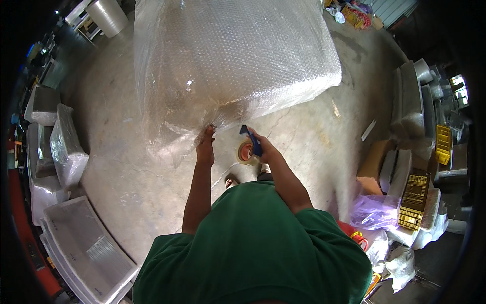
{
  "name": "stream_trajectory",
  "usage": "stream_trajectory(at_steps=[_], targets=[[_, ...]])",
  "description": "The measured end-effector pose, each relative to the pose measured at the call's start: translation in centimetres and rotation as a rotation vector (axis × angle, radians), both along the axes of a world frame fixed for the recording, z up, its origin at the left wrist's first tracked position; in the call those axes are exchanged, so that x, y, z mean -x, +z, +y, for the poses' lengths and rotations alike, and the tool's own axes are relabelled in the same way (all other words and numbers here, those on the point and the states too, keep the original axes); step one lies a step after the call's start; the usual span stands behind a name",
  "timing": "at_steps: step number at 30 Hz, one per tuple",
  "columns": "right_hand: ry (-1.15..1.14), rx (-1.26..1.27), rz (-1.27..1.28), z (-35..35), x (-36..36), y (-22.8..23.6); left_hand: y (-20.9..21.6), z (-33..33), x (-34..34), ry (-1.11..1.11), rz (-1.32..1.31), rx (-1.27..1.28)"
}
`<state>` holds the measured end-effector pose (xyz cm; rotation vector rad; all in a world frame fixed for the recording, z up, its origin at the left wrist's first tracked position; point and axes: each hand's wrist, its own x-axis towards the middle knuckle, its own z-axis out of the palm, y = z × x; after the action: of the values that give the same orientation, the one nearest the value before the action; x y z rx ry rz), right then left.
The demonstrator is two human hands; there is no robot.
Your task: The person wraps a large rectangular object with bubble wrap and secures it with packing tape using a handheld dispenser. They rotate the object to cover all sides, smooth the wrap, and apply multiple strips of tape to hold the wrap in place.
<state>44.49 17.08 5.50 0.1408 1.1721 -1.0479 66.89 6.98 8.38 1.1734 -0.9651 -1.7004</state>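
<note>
A large sheet of clear bubble wrap [243, 55] spreads out in front of me, wrapped about something bulky that I cannot make out. My left hand [205, 144] is closed on the gathered near edge of this bubble wrap. In my right hand [265, 146] is a blue tape dispenser [254, 142], held a little apart from the wrap's near edge. A roll of clear tape [245, 152] with a reddish core sits on the dispenser.
White plastic trays [91, 248] and plastic-wrapped bundles [68, 147] stand at left. On the right are a cardboard box [374, 164], yellow crates [413, 200] and purple plastic film [374, 210]. A big roll [107, 17] stands far left on the concrete floor [304, 131].
</note>
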Motion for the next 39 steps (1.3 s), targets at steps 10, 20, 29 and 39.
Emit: stream_trajectory(at_steps=[10, 20, 29, 39], targets=[[0.512, 0.005, 0.419, 8.6, 6.9, 7.2, 8.2, 7.8, 3.7, 0.254, 0.604, -0.032], [0.613, 1.063, 1.819, -4.2, 15.4, 29.1, 10.5, 8.5, 8.7, 0.529, 0.722, 0.103], [0.292, 1.533, 2.232, -13.4, 16.5, 23.5, 12.0, 10.5, 16.6, 0.822, 0.918, 0.155], [0.161, 1.532, 2.308, -14.7, 15.8, 21.6, 9.8, 9.2, 20.6, 1.045, 0.931, 0.130]])
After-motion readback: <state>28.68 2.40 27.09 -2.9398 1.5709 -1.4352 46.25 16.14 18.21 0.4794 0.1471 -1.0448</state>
